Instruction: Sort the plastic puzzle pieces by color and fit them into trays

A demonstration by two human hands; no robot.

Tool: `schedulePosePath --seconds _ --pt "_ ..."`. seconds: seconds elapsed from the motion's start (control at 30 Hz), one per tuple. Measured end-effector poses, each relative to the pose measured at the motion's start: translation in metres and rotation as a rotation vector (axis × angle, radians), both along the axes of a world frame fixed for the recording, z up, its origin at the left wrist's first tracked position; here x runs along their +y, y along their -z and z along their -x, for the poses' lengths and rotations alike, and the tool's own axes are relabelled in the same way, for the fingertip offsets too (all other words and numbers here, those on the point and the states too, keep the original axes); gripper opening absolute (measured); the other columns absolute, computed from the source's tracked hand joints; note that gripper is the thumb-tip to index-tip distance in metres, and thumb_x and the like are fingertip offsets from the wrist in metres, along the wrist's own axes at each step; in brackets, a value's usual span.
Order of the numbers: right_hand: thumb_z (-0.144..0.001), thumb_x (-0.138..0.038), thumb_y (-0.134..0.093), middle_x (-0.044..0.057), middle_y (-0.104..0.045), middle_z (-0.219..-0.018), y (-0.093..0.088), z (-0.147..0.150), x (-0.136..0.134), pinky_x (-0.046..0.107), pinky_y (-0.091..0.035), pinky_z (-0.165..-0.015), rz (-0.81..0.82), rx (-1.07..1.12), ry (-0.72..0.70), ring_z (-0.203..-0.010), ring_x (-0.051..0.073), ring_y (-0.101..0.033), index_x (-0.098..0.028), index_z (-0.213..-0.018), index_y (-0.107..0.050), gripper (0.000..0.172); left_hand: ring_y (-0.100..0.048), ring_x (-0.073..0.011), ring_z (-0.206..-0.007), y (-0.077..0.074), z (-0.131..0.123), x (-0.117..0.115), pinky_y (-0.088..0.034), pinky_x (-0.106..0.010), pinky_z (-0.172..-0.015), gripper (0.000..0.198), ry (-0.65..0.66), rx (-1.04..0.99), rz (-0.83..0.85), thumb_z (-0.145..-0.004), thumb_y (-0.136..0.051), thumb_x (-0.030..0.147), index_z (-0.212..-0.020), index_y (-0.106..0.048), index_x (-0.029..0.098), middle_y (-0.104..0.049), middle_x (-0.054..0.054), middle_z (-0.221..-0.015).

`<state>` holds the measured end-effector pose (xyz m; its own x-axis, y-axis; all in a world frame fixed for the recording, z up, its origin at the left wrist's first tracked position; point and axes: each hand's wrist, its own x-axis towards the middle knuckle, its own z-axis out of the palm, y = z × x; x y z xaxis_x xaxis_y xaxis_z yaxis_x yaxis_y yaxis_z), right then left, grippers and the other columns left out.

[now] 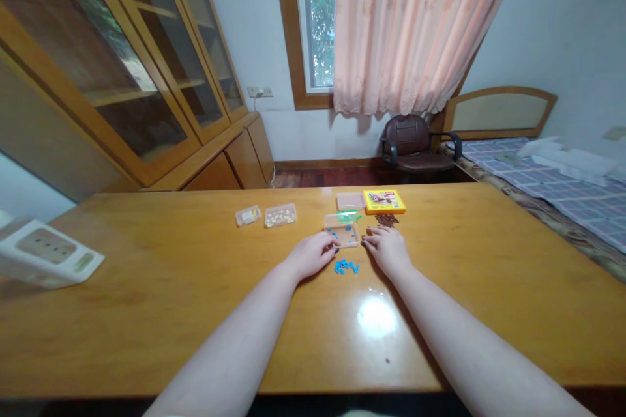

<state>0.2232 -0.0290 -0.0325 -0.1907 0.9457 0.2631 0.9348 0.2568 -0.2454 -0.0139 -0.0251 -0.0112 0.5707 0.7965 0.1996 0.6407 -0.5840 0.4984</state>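
A small clear plastic box (pixel 351 245) with its lid raised lies on the table, a few blue pieces inside it. My left hand (pixel 313 254) is at its left front corner, fingers bent together against the box's side. Just right of the box rests my right hand (pixel 390 249), fingers a little apart and nothing seen in them. In front of the box is a small heap of blue pieces (pixel 345 266). Behind the box lie green pieces (pixel 355 215), partly hidden by the raised lid. Dark brown pieces (pixel 387 219) lie beyond my right fingers.
A yellow printed box (pixel 386 202) and another clear box (pixel 350 201) stand at the table's far side. To the left are a clear box of pale pieces (pixel 280 215) and a smaller box (pixel 248 215). A white holder (pixel 46 254) stands at the table's left edge.
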Motion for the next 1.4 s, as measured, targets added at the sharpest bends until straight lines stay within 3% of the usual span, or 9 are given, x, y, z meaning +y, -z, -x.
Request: schedulePosePath --seconds 0.2,0.33,0.5,0.63,0.77,0.97,1.1,1.4 --pt "-0.087 -0.026 -0.053 0.006 -0.067 -0.097 0.003 0.002 -0.002 0.031 -0.036 -0.083 -0.043 0.031 0.014 -0.094 0.02 -0.053 -0.021 -0.082 -0.072 0.02 -0.059 -0.0158 -0.091 -0.002 0.001 -0.001 -0.046 -0.028 -0.083 0.021 -0.01 0.01 0.005 -0.086 -0.047 0.024 -0.098 -0.063 0.021 -0.065 -0.003 -0.099" --pt "-0.088 -0.026 -0.052 0.007 -0.065 -0.091 -0.005 0.005 -0.008 0.031 -0.035 -0.078 -0.093 0.034 0.06 -0.09 0.02 -0.053 -0.02 -0.082 -0.07 0.02 -0.06 -0.0161 -0.089 -0.005 0.0 -0.002 -0.046 -0.027 -0.081 0.02 0.003 0.05 0.026 -0.086 -0.047 0.024 -0.095 -0.064 0.021 -0.066 -0.003 -0.097" --pt "-0.089 -0.03 -0.049 0.007 -0.065 -0.088 -0.026 0.016 -0.001 0.03 -0.039 -0.078 -0.148 0.191 -0.111 -0.086 0.02 -0.055 -0.02 -0.087 -0.07 0.023 -0.059 -0.0156 -0.085 -0.005 -0.002 -0.004 -0.046 -0.026 -0.077 0.017 0.027 0.082 0.0 -0.085 -0.047 0.024 -0.092 -0.063 0.022 -0.066 -0.002 -0.093" --pt "-0.089 -0.025 -0.048 0.008 -0.066 -0.091 -0.025 0.03 0.006 0.029 -0.043 -0.081 -0.139 0.369 -0.17 -0.087 0.018 -0.058 -0.02 -0.094 -0.068 0.022 -0.059 -0.0153 -0.082 -0.008 -0.003 -0.006 -0.046 -0.025 -0.074 0.016 0.053 0.114 -0.004 -0.084 -0.049 0.024 -0.089 -0.064 0.022 -0.065 -0.002 -0.091" --pt "-0.086 -0.023 -0.049 0.006 -0.067 -0.092 -0.016 0.033 0.0 0.026 -0.044 -0.078 -0.049 0.391 -0.28 -0.085 0.016 -0.059 -0.019 -0.098 -0.067 0.022 -0.058 -0.0146 -0.085 -0.01 -0.003 -0.008 -0.045 -0.024 -0.077 0.018 0.111 0.105 0.003 -0.085 -0.048 0.023 -0.091 -0.065 0.023 -0.064 -0.002 -0.093" --pt "-0.08 -0.028 -0.057 0.0 -0.065 -0.065 -0.018 0.025 -0.006 0.021 -0.038 -0.056 0.248 0.29 -0.447 -0.059 0.012 -0.054 -0.018 -0.073 -0.067 0.016 -0.059 -0.0148 -0.082 -0.011 -0.003 -0.01 -0.045 -0.024 -0.075 0.022 0.141 0.182 0.011 -0.086 -0.048 0.028 -0.095 -0.068 0.026 -0.063 -0.002 -0.09" --pt "-0.076 -0.028 -0.061 0.001 -0.068 -0.072 -0.019 0.025 -0.005 0.022 -0.039 -0.061 0.26 0.244 -0.472 -0.065 0.013 -0.058 -0.019 -0.077 -0.068 0.012 -0.059 -0.0149 -0.084 -0.013 -0.003 -0.01 -0.045 -0.024 -0.076 0.021 0.124 0.198 0.014 -0.085 -0.05 0.027 -0.094 -0.069 0.026 -0.063 -0.002 -0.091" --pt "-0.083 -0.031 -0.053 0.003 -0.072 -0.085 -0.022 0.031 -0.007 0.024 -0.042 -0.069 0.254 0.128 -0.484 -0.076 0.016 -0.063 -0.024 -0.088 -0.073 0.021 -0.058 -0.0145 -0.078 -0.012 -0.005 -0.009 -0.045 -0.024 -0.07 0.013 0.067 0.185 0.014 -0.083 -0.054 0.026 -0.085 -0.066 0.023 -0.062 -0.001 -0.085"
